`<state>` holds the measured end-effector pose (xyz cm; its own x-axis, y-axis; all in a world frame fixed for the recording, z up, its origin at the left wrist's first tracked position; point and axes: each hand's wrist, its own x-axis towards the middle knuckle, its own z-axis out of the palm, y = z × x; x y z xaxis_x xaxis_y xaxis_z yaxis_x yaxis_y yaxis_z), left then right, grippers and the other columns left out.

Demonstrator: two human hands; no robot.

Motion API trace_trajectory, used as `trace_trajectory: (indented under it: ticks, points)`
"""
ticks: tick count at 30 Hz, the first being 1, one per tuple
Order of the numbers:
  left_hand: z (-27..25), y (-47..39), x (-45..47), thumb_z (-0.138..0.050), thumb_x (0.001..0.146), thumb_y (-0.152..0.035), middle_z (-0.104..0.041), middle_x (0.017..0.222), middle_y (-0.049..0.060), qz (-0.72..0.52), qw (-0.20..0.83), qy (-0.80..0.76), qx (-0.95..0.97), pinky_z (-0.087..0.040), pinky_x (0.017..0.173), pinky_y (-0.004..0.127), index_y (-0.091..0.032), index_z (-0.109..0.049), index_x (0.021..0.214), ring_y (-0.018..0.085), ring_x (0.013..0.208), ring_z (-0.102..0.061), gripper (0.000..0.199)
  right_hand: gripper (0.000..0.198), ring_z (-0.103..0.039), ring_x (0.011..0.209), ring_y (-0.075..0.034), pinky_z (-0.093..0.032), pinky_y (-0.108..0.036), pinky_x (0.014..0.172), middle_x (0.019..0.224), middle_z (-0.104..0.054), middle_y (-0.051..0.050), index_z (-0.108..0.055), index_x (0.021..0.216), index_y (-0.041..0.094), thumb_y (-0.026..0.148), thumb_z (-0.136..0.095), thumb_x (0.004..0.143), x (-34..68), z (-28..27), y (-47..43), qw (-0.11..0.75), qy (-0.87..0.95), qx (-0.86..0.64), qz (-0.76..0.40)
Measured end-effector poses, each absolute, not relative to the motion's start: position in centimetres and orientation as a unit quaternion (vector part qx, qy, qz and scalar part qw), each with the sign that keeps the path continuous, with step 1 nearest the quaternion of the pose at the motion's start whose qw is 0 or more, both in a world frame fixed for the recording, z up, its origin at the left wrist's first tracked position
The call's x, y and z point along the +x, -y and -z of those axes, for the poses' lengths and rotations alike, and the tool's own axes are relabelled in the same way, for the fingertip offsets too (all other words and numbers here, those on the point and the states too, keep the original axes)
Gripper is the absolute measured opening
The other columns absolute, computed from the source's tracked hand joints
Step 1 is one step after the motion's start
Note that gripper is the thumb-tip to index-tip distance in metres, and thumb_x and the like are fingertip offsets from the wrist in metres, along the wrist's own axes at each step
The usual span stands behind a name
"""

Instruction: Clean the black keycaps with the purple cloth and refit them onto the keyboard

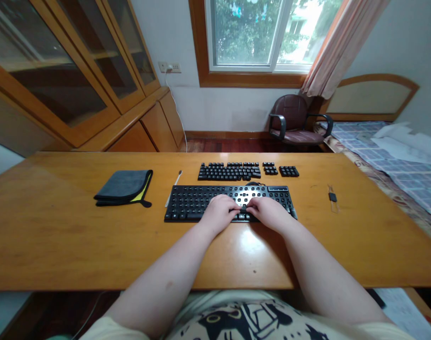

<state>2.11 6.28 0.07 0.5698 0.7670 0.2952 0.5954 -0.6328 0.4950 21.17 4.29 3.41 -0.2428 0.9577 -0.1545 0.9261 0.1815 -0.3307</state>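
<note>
A black keyboard (187,203) lies on the desk in front of me, with most of its keycaps off and the bare key sockets showing. My left hand (219,212) rests over its lower middle, thumb and fingers pinched together. From the other side my right hand (269,212) meets it, also closed. Between the fingertips of both hands is a small black keycap (243,209), at the keyboard's surface; whether it is seated I cannot tell. Behind the keyboard, loose keycaps (229,172) stand in rows, with smaller groups of keycaps (289,171) to their right.
A folded grey cloth (123,185) with yellow lining lies left on the desk (77,245). A toothbrush (178,177) leans along the keyboard's left end. To the right is a wire keycap puller (332,197). A chair (295,118) and bed (396,146) stand beyond.
</note>
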Motion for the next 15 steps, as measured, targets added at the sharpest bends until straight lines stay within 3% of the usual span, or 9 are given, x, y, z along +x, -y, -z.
trace_trajectory:
  ticks: [15]
  points:
    - [-1.7,-4.4,2.5,-0.055,0.081,-0.024,-0.070,0.087,0.003,-0.207,0.115,-0.390,0.890,-0.040,0.090,0.040,-0.026,-0.072,0.083,0.020,0.087,-0.056,0.017,0.012,-0.059,0.068,-0.016,-0.035,-0.024,0.055,0.077,-0.069,-0.001,-0.067,0.082,0.024,0.032,-0.059,0.077,21.1,-3.9,-4.0,0.072,0.758,-0.616,-0.200]
